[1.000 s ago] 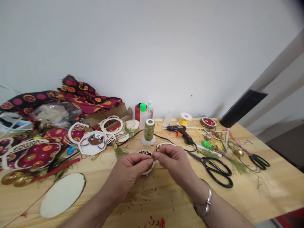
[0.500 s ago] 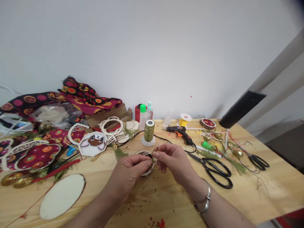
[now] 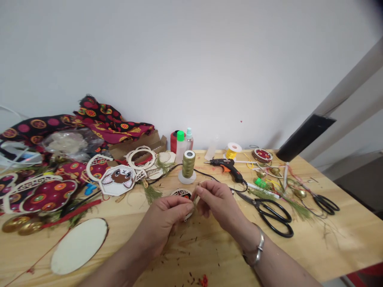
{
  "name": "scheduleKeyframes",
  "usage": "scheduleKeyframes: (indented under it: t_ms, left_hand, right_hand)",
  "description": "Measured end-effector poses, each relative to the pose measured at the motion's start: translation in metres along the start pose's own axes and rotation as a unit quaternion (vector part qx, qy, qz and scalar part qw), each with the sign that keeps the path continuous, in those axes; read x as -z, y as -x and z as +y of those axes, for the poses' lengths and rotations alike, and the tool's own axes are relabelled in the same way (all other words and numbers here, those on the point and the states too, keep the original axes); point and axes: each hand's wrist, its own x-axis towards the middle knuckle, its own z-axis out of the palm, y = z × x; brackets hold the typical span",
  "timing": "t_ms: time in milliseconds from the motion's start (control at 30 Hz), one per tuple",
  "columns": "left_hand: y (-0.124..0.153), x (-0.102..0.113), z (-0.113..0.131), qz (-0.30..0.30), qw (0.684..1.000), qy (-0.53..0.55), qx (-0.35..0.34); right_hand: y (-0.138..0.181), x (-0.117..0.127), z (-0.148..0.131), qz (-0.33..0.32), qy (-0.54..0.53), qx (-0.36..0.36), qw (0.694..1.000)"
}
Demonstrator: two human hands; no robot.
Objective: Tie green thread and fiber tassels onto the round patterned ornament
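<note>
My left hand and my right hand meet over the middle of the wooden table, fingertips pinched close together. Between them sits a small round wooden ornament with a dark patterned face, which my left fingers grip at its lower edge. My right thumb and forefinger pinch something thin beside it, too small to name. A spool of olive-gold thread stands just behind the hands. A silver bangle circles my right wrist.
Black scissors and a second pair lie right, with a glue gun, yellow cord spool and bottles. Left are patterned fabric, wooden frames, a sheep-face piece and a pale oval board.
My right hand has drawn slightly lower and closer to my left. The ornament has tilted so its dark patterned face shows more.
</note>
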Motion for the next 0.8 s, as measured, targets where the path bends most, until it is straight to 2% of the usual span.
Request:
scheduleKeyframes:
  t_ms: [167, 500, 800]
  left_hand:
    - [-0.002, 0.001, 0.0, 0.03, 0.999, 0.019, -0.004]
    - [0.0, -0.001, 0.003, 0.033, 0.999, 0.002, -0.041]
    - [-0.004, 0.002, -0.003, 0.055, 0.996, -0.046, -0.062]
  right_hand:
    - [0.001, -0.002, 0.001, -0.002, -0.042, -0.053, 0.998]
    - [-0.001, -0.004, 0.008, 0.005, -0.023, -0.035, 0.999]
    - [-0.003, -0.006, 0.013, 0.038, -0.105, -0.063, 0.992]
